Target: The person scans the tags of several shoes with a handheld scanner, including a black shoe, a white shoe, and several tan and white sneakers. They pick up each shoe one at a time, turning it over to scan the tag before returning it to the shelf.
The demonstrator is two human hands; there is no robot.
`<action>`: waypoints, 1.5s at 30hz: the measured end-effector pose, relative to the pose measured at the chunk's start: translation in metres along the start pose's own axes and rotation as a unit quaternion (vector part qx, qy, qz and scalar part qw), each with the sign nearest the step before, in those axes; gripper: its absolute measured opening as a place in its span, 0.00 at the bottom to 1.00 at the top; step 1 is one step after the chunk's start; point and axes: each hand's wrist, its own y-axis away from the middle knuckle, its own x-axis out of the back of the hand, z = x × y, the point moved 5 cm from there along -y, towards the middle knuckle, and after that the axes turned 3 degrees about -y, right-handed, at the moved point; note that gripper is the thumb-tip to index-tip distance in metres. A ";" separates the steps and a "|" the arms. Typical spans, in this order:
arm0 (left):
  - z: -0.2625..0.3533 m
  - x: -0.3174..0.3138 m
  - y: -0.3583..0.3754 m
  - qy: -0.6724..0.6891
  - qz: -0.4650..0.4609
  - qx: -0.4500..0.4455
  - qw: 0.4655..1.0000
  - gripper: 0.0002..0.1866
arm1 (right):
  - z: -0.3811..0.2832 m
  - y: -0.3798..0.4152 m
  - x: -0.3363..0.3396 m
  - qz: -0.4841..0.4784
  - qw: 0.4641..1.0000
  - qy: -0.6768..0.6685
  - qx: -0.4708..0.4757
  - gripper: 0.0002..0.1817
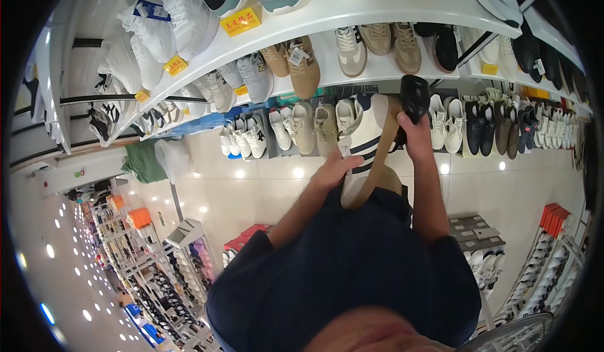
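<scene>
A white sneaker [367, 139] with dark stripes and a tan sole is held on its side before my chest. My left hand [336, 168] is closed on its near left part, with the thumb lying over the striped side. My right hand [413, 137] is closed round a black handheld device [415, 94] with a rounded, glossy head. That device stands upright beside the sneaker's right end, close to the sole. Behind the sneaker, part of the lower shoe row is hidden.
White shelves [371, 10] full of shoes curve across in front, with yellow price cards [240, 22] along them. A lower row of sneakers [303, 128] stands near the tiled floor [270, 185]. Behind me are shoe racks [135, 251] and stacked boxes [472, 231].
</scene>
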 end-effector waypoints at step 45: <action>0.095 0.253 0.154 -0.344 0.230 -0.354 0.839 0.18 | 0.024 0.168 -0.178 -0.020 0.966 -0.227 0.124 0.27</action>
